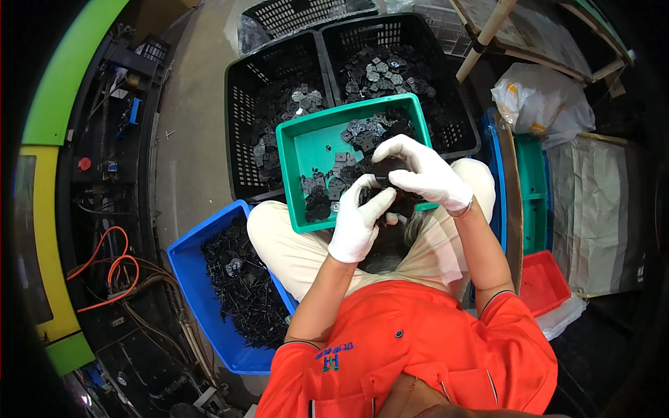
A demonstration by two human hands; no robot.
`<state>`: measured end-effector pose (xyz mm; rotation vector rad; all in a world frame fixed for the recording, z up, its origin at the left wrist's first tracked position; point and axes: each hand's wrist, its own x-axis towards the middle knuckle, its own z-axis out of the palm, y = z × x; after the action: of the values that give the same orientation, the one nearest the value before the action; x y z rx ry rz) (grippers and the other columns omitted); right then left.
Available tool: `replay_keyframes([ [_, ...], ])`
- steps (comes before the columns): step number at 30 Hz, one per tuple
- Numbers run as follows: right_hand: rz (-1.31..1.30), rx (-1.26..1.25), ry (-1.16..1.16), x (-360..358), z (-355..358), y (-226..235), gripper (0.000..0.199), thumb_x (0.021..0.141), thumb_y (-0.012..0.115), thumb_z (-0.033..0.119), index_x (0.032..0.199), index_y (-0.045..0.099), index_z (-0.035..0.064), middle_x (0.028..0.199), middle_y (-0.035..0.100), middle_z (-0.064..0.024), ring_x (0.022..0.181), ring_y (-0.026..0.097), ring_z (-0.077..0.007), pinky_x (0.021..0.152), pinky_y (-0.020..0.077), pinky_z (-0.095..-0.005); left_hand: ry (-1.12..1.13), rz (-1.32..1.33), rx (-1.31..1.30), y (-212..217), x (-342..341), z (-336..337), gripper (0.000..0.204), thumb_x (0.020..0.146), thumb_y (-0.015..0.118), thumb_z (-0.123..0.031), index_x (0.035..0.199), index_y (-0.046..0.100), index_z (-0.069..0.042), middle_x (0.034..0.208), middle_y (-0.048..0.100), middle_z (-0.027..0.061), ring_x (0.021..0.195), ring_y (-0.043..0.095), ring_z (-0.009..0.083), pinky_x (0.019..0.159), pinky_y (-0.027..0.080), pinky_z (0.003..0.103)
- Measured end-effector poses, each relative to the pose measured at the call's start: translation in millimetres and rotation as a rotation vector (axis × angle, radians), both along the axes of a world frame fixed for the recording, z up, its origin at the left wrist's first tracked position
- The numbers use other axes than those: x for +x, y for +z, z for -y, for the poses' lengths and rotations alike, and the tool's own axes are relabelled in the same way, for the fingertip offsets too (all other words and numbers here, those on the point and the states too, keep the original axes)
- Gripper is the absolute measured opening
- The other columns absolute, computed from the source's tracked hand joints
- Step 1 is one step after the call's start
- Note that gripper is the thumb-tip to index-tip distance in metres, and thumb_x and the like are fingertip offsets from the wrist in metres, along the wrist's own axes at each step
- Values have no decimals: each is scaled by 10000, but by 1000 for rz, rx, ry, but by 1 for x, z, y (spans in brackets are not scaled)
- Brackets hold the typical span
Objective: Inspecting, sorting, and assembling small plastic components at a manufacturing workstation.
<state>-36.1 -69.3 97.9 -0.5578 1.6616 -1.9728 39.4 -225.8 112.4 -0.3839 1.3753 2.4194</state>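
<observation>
At left, the blue bin (189, 279) holds thin black pieces (244, 292). Next comes the green tray (308, 157), with loose black parts in it. Over its near right side, the left hand (357, 224) has fingers narrow, close under one dark part (385, 169); the right hand (431, 175) grips this part from its right. The step appears to be two-handed handling; the next move probably calls for steady fingertips. Farther right lies the red tray (542, 284).

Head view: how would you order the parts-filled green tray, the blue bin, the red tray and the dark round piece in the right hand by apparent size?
1. Green tray and blue bin: too close to rank.
2. Red tray.
3. Dark round piece.
</observation>
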Motion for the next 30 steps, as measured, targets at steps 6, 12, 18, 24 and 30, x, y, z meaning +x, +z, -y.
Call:
replay_keyframes([
  [6, 166, -166, -95, 7, -2, -7, 407, 791, 690, 96, 1133, 474, 49, 1045, 519, -31, 991, 509, -82, 816, 439, -230, 8, 35, -10, 5, 1, 4, 106, 901, 598, -86, 983, 575, -24, 878, 601, 32, 718, 588, 85, 551, 492, 219],
  [12, 256, -210, -152, 12, 0, -9, 412, 801, 683, 78, 1156, 478, 34, 1005, 581, -61, 926, 557, -104, 814, 466, -257, 38, 26, 33, 5, -1, 0, 106, 901, 597, -85, 984, 571, -25, 891, 602, 38, 730, 602, 95, 551, 498, 224],
  [18, 227, -226, -141, 15, -3, -1, 478, 809, 671, 106, 1247, 509, 5, 1116, 599, -78, 1032, 569, -134, 923, 454, -281, 30, 55, 46, 8, 1, 0, 101, 902, 596, -86, 980, 564, -30, 909, 601, 46, 751, 607, 103, 554, 501, 228],
  [24, 202, -162, -128, 17, -5, -2, 457, 825, 653, 143, 1244, 542, 1, 1139, 604, -65, 1014, 568, -126, 908, 453, -269, 51, 75, 83, 12, 0, -1, 96, 914, 572, -102, 977, 563, -30, 906, 603, 49, 760, 600, 98, 552, 501, 224],
  [30, 152, 62, -144, 23, -5, -9, 360, 893, 567, 193, 1205, 577, 11, 1097, 595, -21, 937, 541, -90, 831, 445, -242, 99, 97, 91, 10, 0, -4, 157, 909, 551, -105, 1032, 566, -9, 922, 610, 47, 760, 598, 96, 557, 508, 227],
])
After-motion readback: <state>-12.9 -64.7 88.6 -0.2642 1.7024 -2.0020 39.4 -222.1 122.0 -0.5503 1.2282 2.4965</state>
